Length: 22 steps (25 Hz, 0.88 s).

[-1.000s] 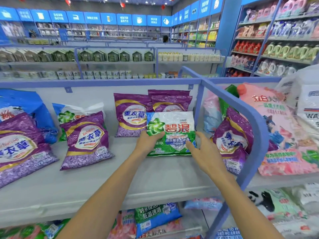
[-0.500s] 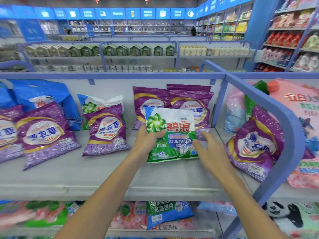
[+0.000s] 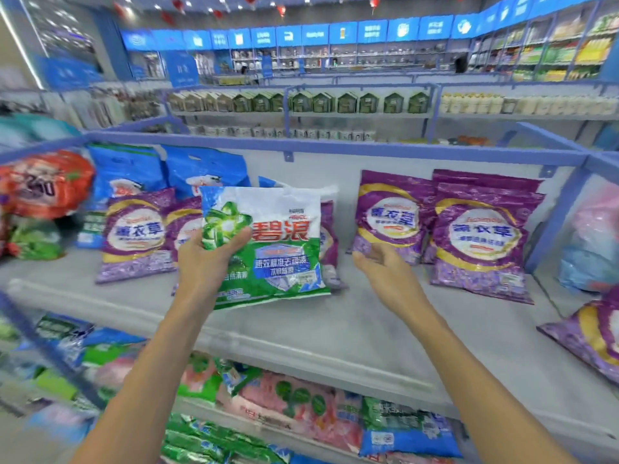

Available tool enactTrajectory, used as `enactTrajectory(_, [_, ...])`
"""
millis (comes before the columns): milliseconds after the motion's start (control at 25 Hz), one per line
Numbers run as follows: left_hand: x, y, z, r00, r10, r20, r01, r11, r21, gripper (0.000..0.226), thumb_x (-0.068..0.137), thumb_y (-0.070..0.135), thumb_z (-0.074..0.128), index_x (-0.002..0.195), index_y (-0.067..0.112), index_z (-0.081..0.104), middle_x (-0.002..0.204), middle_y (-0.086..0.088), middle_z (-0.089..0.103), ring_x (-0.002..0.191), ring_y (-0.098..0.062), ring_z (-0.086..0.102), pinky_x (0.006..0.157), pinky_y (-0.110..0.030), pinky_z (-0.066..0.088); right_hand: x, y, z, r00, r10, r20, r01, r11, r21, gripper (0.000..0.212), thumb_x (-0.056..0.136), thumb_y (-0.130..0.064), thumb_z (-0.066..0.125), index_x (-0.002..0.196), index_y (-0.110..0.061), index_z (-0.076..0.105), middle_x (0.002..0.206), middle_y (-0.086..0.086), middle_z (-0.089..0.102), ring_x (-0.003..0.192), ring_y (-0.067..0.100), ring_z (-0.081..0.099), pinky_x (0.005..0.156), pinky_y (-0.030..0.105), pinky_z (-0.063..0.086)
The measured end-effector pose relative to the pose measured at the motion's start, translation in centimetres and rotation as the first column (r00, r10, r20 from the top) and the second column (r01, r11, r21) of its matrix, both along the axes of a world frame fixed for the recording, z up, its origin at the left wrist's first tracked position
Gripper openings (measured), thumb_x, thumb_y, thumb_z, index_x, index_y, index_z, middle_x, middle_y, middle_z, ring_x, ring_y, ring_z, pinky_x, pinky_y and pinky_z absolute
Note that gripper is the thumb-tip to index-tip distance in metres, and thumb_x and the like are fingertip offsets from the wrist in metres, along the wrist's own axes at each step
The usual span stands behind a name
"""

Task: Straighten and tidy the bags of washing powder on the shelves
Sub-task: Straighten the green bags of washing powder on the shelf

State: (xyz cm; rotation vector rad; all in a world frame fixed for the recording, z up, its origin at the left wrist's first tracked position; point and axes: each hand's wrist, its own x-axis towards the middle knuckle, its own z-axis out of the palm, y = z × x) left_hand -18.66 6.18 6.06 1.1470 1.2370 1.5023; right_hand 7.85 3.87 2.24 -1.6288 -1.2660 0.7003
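Observation:
My left hand [image 3: 209, 259] grips a white and green washing powder bag [image 3: 284, 249] by its left side, lifted upright above the grey shelf [image 3: 335, 329]. My right hand [image 3: 378, 262] hovers to the right of the bag with relaxed fingers, holding nothing. Two purple bags [image 3: 392, 216] [image 3: 482, 239] lean at the back right of the shelf. More purple bags [image 3: 137, 232] stand behind and left of the held bag, partly hidden by it. Blue bags [image 3: 127, 175] lean against the back wall on the left.
A blue rail [image 3: 335, 145] runs along the shelf's back, and a blue divider post [image 3: 556, 216] closes its right end. An orange-red bag [image 3: 43, 182] sits far left. The lower shelf holds green, pink and blue bags [image 3: 301, 406]. A purple bag [image 3: 589, 336] lies at the far right.
My left hand has lifted the white and green bag off the shelf and carried it left. My right hand has let go of it. The view has swung left.

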Motion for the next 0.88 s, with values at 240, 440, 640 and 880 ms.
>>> enactTrajectory(240, [-6.9,4.6,-0.7,0.999,-0.032,0.035,0.034,0.997,-0.073,0.025,0.081,0.022,0.084,0.102,0.023,0.071,0.098,-0.005,0.080,0.090,-0.032,0.077,0.082,-0.051,0.062,-6.1,6.9,-0.7,0.978,-0.031,-0.207,-0.011,0.980,-0.201,0.073,0.089,-0.043,0.075,0.139,0.001,0.045,0.120,0.001,0.051,0.112,0.023,0.054,0.084,0.028,0.039])
enactTrajectory(440, [-8.6,7.3,-1.7,0.992,-0.079,0.096,0.091,0.988,-0.123,0.031,0.081,0.020,0.084,0.108,0.021,0.070,0.098,-0.008,0.080,0.087,-0.033,0.078,0.083,-0.054,0.061,-6.6,8.9,-1.7,0.880,-0.226,-0.418,0.163,0.970,-0.181,0.053,0.088,-0.047,0.074,0.116,-0.004,0.063,0.115,0.009,0.070,0.104,0.026,0.068,0.091,0.036,0.053])
enactTrajectory(640, [-7.2,8.3,-2.5,0.979,-0.137,0.154,0.159,0.977,-0.145,0.034,0.080,0.020,0.084,0.111,0.020,0.071,0.096,-0.008,0.080,0.081,-0.031,0.078,0.073,-0.045,0.061,-4.9,6.3,-0.9,0.748,-0.175,-0.640,0.134,0.985,-0.112,0.025,0.097,-0.034,0.068,0.114,-0.017,0.067,0.106,0.007,0.078,0.095,0.023,0.075,0.084,0.039,0.062])
enactTrajectory(880, [-3.2,7.5,-2.8,0.963,-0.236,0.129,0.255,0.955,-0.154,0.036,0.078,0.022,0.085,0.111,0.020,0.068,0.093,-0.007,0.080,0.077,-0.030,0.078,0.075,-0.048,0.062,1.2,0.2,0.5,0.581,-0.110,-0.806,0.102,0.993,-0.062,0.025,0.102,-0.014,0.056,0.124,-0.005,0.063,0.111,0.013,0.077,0.097,0.027,0.075,0.083,0.042,0.059])
